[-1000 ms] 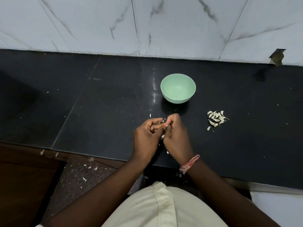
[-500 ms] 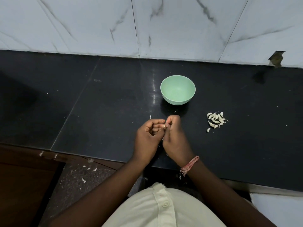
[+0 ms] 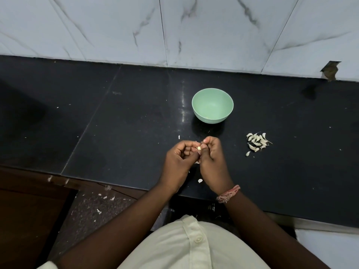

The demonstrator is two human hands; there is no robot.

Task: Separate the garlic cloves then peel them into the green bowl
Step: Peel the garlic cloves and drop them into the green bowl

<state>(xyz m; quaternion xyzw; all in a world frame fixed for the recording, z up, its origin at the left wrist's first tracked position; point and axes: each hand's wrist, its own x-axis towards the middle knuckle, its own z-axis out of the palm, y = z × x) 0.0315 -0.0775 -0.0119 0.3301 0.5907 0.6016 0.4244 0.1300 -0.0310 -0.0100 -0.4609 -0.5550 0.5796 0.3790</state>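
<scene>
A small clove [image 3: 199, 148] is pinched between the fingertips of the left hand [image 3: 179, 162] and the right hand [image 3: 211, 160], both curled closed around it, just in front of the bowl [image 3: 212, 105]. The bowl sits upright on the counter [image 3: 116, 133]; whether anything lies in it cannot be told. A pile [image 3: 257, 141] of separated cloves is seen well to the right of the hands, apart from the bowl. Skin flakes [image 3: 200, 180] are scattered on the counter under the wrists and on the floor [image 3: 93, 206] below its edge.

The clove is small and likely slippery once bared, so it could be squeezed out of the pinch and lost over the near edge. Loose skin could also be carried into the bowl with it if the clove is released before the skin is shaken off.
</scene>
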